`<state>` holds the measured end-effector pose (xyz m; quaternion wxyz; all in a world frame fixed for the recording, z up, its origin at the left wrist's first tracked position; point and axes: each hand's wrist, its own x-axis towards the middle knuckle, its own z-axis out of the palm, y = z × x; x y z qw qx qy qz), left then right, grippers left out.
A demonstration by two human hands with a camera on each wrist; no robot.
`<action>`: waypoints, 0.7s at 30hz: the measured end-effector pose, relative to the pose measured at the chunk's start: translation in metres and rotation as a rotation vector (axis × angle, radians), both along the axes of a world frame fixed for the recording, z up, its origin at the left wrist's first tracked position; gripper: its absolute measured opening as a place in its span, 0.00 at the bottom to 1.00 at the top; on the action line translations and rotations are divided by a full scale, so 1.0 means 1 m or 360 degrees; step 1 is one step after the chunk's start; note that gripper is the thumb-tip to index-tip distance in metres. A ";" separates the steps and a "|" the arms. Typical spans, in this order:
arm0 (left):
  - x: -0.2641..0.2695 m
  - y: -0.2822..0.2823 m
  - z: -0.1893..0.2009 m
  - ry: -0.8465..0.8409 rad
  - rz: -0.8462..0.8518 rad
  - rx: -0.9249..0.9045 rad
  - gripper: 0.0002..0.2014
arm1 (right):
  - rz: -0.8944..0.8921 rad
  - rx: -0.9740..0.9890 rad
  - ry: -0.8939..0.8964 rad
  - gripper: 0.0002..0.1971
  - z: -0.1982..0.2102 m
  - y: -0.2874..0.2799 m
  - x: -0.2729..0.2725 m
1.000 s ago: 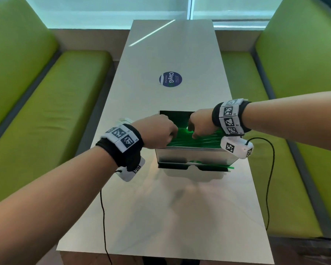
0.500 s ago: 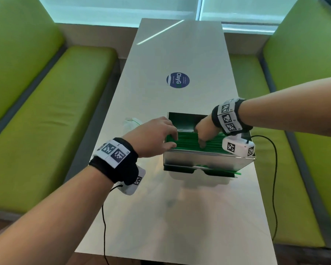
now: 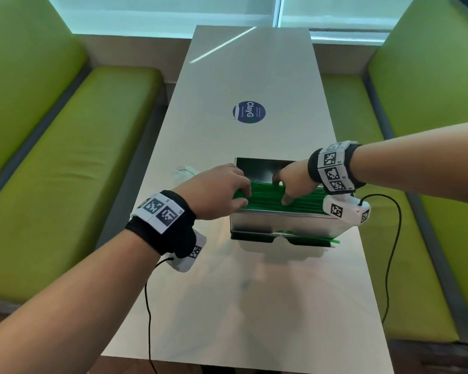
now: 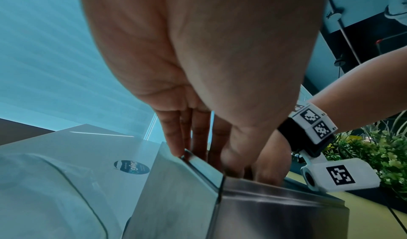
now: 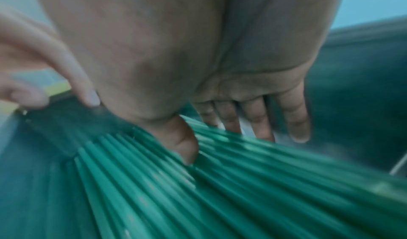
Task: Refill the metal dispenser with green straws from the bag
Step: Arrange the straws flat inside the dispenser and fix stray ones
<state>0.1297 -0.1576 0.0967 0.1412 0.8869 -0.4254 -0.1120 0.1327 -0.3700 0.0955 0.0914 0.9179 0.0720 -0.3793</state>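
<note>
Fingers (image 3: 242, 188) of both hands now lie extended on the green straws (image 3: 295, 202); earlier they were curled.

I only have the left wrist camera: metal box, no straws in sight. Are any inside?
Observer: Yes. The head view shows green straws lying in a layer across the open top of the metal dispenser.
Operator: What's the right hand doing?
Observer: The right hand rests its straight fingers and thumb on those straws.
Operator: Anything at the outlet?
Observer: Green straws lie in the front tray, one poking out past its right end.
</note>
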 end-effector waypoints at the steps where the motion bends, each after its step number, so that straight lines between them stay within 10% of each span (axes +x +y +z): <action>1: 0.000 -0.002 0.002 -0.0006 -0.0001 0.0023 0.11 | 0.0082 -0.0059 -0.0040 0.28 0.002 -0.002 -0.003; 7: -0.001 -0.011 0.005 -0.0095 -0.0010 0.0080 0.10 | 0.0341 -0.0049 -0.0424 0.15 0.016 -0.017 -0.008; 12: -0.001 -0.027 0.006 -0.0077 -0.0144 0.0316 0.14 | -0.0137 0.0219 0.0205 0.08 0.007 -0.033 -0.023; 17: 0.007 -0.037 0.010 -0.0022 -0.0171 0.0564 0.16 | 0.0007 0.0137 -0.0211 0.13 0.008 -0.044 -0.024; 21: 0.014 -0.050 0.019 0.0065 -0.0178 0.0657 0.15 | 0.0002 0.0256 -0.0025 0.09 0.008 -0.048 -0.030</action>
